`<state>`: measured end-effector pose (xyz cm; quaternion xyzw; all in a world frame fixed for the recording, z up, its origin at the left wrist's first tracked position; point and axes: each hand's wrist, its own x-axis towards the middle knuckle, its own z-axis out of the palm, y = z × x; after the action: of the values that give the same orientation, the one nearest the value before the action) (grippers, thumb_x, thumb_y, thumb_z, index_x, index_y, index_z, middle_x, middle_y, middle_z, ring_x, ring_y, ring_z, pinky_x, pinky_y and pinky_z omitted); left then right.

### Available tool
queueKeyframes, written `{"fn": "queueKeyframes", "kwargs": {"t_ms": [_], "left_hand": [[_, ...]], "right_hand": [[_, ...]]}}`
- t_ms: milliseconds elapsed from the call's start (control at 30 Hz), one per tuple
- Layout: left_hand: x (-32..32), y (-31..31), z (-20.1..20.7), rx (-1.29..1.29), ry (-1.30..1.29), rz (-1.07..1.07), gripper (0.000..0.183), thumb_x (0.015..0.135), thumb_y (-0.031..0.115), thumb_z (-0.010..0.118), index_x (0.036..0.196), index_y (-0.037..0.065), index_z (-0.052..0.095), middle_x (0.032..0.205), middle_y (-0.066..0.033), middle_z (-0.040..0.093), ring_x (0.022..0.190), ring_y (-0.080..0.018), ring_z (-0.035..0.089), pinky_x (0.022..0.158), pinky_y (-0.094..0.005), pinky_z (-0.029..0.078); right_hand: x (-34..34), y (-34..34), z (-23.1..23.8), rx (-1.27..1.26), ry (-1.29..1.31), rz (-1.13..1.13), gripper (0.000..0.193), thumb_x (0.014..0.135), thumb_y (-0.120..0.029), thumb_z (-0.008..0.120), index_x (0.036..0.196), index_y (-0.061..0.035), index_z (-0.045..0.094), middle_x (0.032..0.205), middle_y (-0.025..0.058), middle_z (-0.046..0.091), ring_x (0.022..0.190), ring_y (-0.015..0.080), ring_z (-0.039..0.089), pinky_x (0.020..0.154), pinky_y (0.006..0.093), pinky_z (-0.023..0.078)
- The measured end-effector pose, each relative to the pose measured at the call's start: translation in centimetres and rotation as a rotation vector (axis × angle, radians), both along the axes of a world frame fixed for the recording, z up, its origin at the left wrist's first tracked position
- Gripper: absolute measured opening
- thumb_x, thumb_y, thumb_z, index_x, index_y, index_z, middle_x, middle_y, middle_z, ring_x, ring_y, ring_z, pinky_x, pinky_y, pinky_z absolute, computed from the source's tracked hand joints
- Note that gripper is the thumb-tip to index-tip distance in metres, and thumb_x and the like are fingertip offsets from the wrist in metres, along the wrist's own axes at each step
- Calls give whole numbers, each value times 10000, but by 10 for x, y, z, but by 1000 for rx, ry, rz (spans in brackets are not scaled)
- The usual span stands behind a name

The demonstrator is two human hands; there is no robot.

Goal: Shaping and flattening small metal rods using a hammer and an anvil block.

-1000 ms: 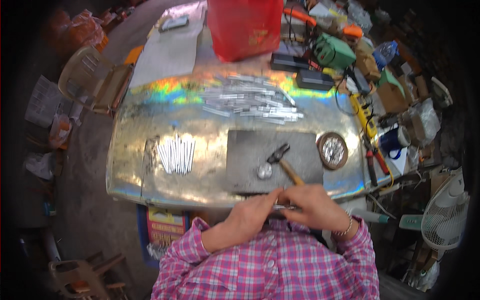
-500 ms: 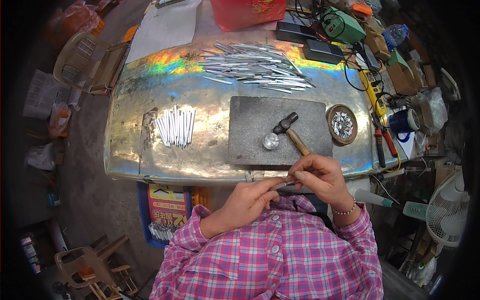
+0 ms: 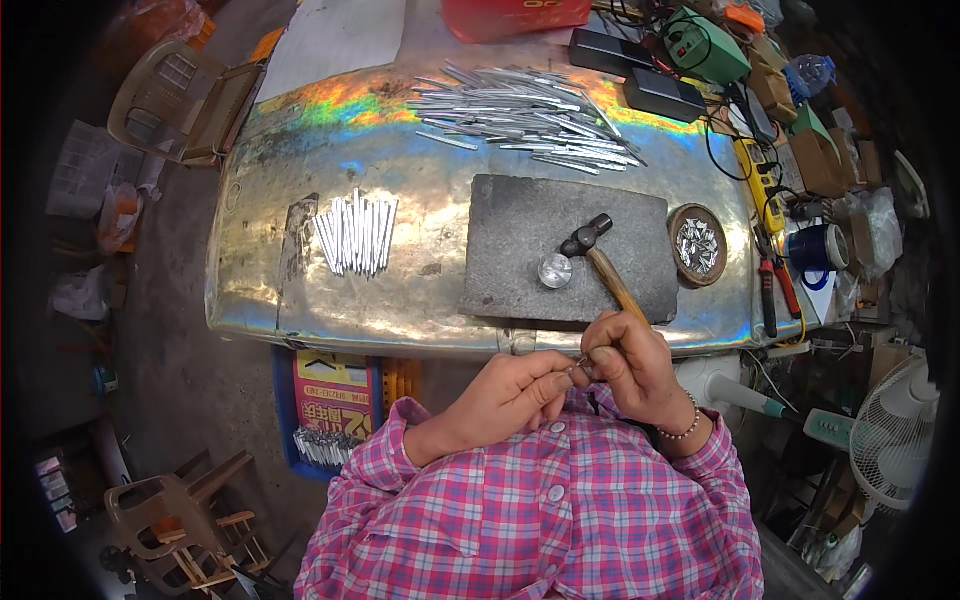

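Both hands pinch a small metal piece [image 3: 582,362] at chest height, off the shiny metal-clad bench [image 3: 300,260]: left hand [image 3: 510,392] and right hand [image 3: 632,362], fingers closed on it. Looks mid-fitting; next likely needs the wooden-handled hammer [image 3: 600,262] on the dark slab [image 3: 540,215].

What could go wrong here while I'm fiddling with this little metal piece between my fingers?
The small metal piece is pinched between your left hand and right hand in front of the metal-topped table, over your lap; if it slips, it would likely drop out of sight. The hammer lies with its handle reaching the slab edge right by your right hand, so a bump might knock it off.
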<state>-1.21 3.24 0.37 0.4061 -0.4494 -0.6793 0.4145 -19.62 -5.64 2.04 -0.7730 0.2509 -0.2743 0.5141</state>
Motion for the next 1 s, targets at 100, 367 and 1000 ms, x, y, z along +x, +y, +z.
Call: {"fn": "queueKeyframes", "kwargs": {"t_ms": [100, 367, 1000], "left_hand": [[1, -1, 3, 50, 54, 2, 262, 1011, 206, 447, 1062, 4, 606, 594, -9, 564, 484, -49, 516, 470, -200, 419], [4, -2, 5, 62, 71, 18, 277, 1017, 223, 435, 1045, 0, 596, 597, -10, 553, 478, -45, 506, 464, -195, 409], [6, 1, 1, 119, 88, 32, 250, 1012, 193, 442, 1042, 2, 600, 610, -4, 553, 493, -40, 497, 470, -194, 400]], "right_hand": [[3, 1, -4, -8, -55, -9, 85, 913, -46, 541, 882, 15, 489, 787, 114, 559, 648, 215, 555, 586, 300, 451], [8, 4, -10, 185, -126, -46, 94, 928, -60, 536, 884, 5, 484, 800, 87, 556, 665, 141, 537, 591, 264, 440], [5, 0, 0, 620, -175, 49, 110, 977, -103, 478, 991, 5, 488, 853, 71, 590, 708, 81, 569, 624, 205, 470]]}}
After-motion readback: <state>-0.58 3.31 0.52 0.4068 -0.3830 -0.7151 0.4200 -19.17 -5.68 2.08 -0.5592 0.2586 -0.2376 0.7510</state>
